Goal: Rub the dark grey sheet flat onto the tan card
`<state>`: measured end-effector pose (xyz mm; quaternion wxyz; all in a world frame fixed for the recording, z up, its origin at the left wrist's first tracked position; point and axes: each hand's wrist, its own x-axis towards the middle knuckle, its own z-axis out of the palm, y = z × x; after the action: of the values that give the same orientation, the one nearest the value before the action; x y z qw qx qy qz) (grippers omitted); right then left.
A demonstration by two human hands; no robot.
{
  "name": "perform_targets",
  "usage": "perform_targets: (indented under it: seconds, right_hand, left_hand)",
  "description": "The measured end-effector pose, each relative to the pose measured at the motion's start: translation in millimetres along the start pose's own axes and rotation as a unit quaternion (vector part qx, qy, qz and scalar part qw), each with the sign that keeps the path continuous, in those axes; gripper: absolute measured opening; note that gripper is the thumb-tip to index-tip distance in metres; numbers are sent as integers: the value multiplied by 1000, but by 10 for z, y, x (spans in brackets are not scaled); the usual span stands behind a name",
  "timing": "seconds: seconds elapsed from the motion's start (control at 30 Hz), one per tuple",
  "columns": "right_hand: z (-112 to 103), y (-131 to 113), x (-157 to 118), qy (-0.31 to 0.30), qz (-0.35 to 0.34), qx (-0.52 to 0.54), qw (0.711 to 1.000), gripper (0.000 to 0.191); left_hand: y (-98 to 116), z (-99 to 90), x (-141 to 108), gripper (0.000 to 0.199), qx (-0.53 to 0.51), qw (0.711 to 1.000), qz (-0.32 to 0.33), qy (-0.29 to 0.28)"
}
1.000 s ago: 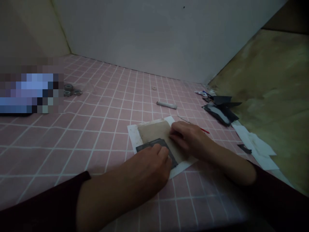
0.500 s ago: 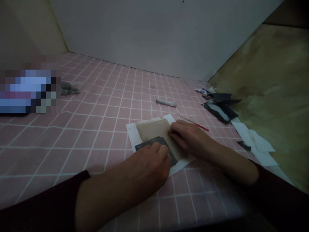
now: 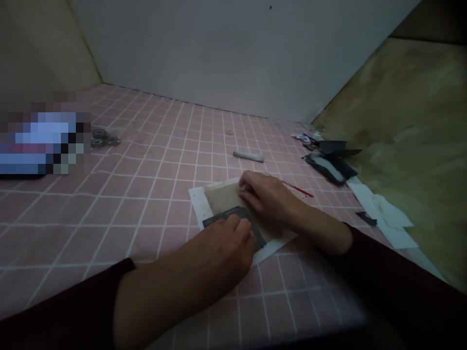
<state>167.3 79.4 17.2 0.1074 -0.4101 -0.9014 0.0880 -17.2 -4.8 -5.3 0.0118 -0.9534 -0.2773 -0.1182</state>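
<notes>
A flat dark grey piece (image 3: 233, 212) lies over a tan sheet (image 3: 222, 195), which has white paper (image 3: 197, 194) showing around its edges. My left hand (image 3: 233, 243) rests on the dark piece with its fingers curled down onto it, covering much of it. Above the tan sheet, just beyond the dark piece, is my right hand (image 3: 260, 194), thumb and fingers drawn together in a pinch. Whatever is between those fingertips is too small or hidden to make out. A thin red-handled tool (image 3: 297, 188) lies just behind my right hand.
A pale tube (image 3: 248, 156) and a small ring (image 3: 229, 131) lie farther back on the pink checked cloth (image 3: 164, 160). Dark scraps (image 3: 330, 165) and white paper strips (image 3: 383, 211) lie to the right. Round rolls (image 3: 100, 138) sit left, beside a blurred-out object (image 3: 40, 146).
My right hand has moved left and slightly up across the tan sheet, still pinched. My left hand stays on the dark grey piece. The view has shifted slightly.
</notes>
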Motion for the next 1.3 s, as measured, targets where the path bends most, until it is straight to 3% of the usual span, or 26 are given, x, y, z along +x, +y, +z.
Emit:
perform_targets:
  seconds: [0.1, 0.27, 0.5, 0.67, 0.83, 1.07, 1.3]
  right_hand:
    - [37, -19, 16, 17, -17, 11, 1000, 10]
    - [-62, -12, -170, -49, -7, 14, 999, 15]
    - [35, -53, -59, 10, -36, 23, 999, 12]
    - [-30, 25, -251, -27, -13, 24, 999, 9]
    - [50, -42, -31, 23, -22, 32, 999, 8]
    - [-38, -14, -219, -32, 7, 3, 999, 11]
    - [28, -76, 5, 3, -12, 1, 1000, 8]
  left_hand:
    - [-1, 13, 7, 13, 1, 1000, 0, 8]
    - [2, 17, 12, 11, 7, 1000, 8, 5]
    - [5, 39, 1, 13, 8, 1000, -9, 14]
    - [4, 35, 13, 9, 12, 1000, 1, 3]
    - [14, 39, 5, 12, 7, 1000, -8, 15]
    - [-4, -20, 26, 13, -3, 1000, 5, 15]
    - [7, 6, 8, 14, -26, 999, -17, 13]
